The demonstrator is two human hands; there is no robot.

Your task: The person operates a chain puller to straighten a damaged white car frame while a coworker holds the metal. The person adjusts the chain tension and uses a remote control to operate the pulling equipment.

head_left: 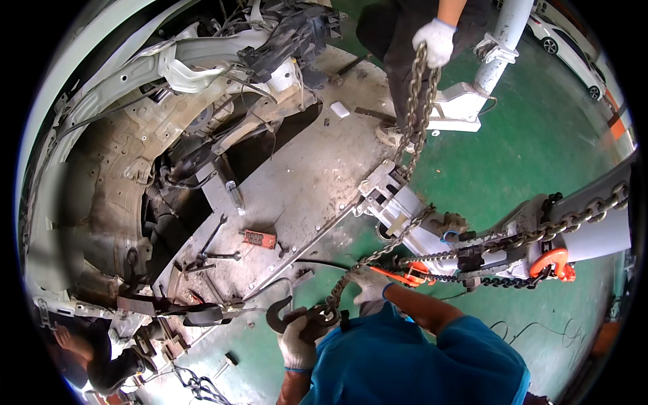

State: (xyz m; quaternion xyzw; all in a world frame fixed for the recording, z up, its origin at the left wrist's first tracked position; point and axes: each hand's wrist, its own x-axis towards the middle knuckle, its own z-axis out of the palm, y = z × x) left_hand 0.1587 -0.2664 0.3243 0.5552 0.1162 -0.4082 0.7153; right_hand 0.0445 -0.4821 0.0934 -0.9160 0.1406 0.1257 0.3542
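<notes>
Head camera: left hand (299, 345) clamped on a dark hook (275, 317), right hand (369, 284) at its chain (335, 291), grip unclear.

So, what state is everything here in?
Left hand: gloved, closed on the dark hook.
Dark hook: held.
Right hand: gloved, beside a chain; grip unclear.
Doubled chain: hanging from a co-worker's gloved hand.
Vehicle body: partly stripped, inner metal exposed.
Wrenches: lying on the grey platform.
Red button box: lying there too.
White car: parked in the background.
</notes>
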